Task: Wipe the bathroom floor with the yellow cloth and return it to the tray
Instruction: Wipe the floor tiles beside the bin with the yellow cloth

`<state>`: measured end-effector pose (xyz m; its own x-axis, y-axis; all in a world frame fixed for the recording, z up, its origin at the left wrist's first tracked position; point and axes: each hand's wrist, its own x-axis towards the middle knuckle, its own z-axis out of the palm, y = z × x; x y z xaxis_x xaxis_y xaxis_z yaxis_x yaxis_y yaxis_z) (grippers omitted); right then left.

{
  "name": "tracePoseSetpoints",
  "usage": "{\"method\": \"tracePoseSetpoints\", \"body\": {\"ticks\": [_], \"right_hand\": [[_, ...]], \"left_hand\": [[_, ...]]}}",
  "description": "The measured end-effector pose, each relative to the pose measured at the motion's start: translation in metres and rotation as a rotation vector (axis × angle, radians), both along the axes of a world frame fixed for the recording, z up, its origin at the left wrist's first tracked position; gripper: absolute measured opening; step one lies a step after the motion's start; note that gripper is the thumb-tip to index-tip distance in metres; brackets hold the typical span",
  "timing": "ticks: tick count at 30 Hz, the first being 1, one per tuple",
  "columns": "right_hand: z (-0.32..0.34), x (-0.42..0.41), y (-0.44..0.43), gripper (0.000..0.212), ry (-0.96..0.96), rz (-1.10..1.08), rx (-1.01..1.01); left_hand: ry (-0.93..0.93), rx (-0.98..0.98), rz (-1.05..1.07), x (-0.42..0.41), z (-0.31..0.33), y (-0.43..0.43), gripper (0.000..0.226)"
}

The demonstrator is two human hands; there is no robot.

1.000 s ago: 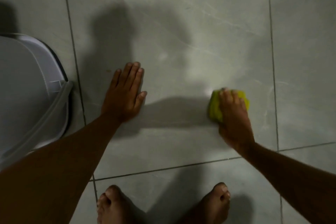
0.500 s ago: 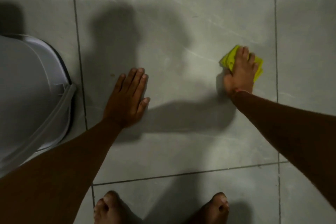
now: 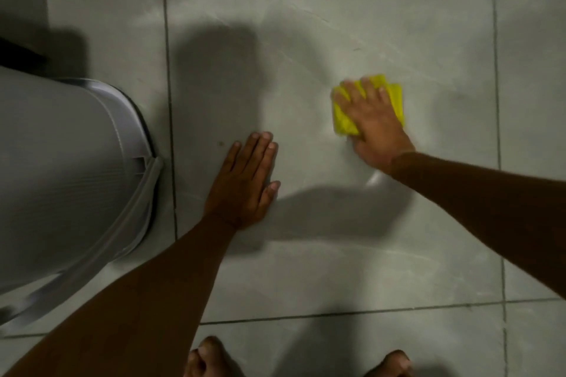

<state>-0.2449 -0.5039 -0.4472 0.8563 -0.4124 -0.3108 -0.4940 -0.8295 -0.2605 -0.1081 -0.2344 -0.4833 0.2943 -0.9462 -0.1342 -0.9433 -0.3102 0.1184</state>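
The yellow cloth (image 3: 342,121) lies folded on the grey tiled floor (image 3: 306,269), right of centre. My right hand (image 3: 375,125) presses flat on top of it with fingers spread, covering most of it; yellow shows at the left and right edges. The hand and cloth are blurred. My left hand (image 3: 245,184) rests palm down on the same tile, fingers together, holding nothing, a short way left of and nearer than the cloth. No tray is in view.
A large white plastic bin or seat with a grey rim (image 3: 76,177) fills the left side. My bare feet (image 3: 211,360) show at the bottom edge. A wall base runs along the top. Dark grout lines cross the floor.
My right hand slid the cloth from near my feet out across the tile and then a little back and to the left. My left hand stayed planted on the floor.
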Motion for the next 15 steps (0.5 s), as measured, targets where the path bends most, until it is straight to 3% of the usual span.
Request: {"method": "tracePoseSetpoints", "body": {"ticks": [2, 3, 6, 7, 8, 11, 12, 13, 15], "right_hand": [[0.007, -0.034, -0.008, 0.091, 0.026, 0.218, 0.033], [0.006, -0.037, -0.018, 0.090, 0.014, 0.137, 0.018], [-0.001, 0.006, -0.032, 0.087, 0.058, -0.460, -0.043], [-0.002, 0.024, -0.022, 0.088, 0.071, -0.525, -0.058], [-0.002, 0.035, -0.007, 0.089, 0.054, -0.457, -0.055], [-0.001, 0.014, 0.026, 0.092, -0.016, 0.090, 0.020], [0.004, -0.002, 0.024, 0.092, 0.000, 0.175, 0.031], [0.006, -0.012, 0.016, 0.091, 0.010, 0.175, 0.020], [0.000, -0.003, -0.003, 0.085, 0.035, -0.043, -0.070]], "left_hand": [[-0.002, -0.005, 0.002, 0.000, 0.000, 0.001, 0.070], [-0.005, -0.010, 0.000, -0.001, -0.001, 0.002, 0.070], [0.002, -0.019, -0.004, -0.002, -0.003, 0.000, 0.070], [0.006, -0.022, 0.000, -0.001, -0.003, 0.000, 0.071], [0.007, -0.023, 0.006, -0.001, -0.002, 0.001, 0.071], [0.019, -0.033, 0.010, 0.000, -0.002, 0.001, 0.070], [0.027, -0.037, 0.010, 0.000, -0.002, 0.001, 0.070], [0.032, -0.036, 0.013, -0.001, -0.002, 0.002, 0.069], [0.037, -0.024, 0.025, -0.003, -0.002, 0.004, 0.069]]}}
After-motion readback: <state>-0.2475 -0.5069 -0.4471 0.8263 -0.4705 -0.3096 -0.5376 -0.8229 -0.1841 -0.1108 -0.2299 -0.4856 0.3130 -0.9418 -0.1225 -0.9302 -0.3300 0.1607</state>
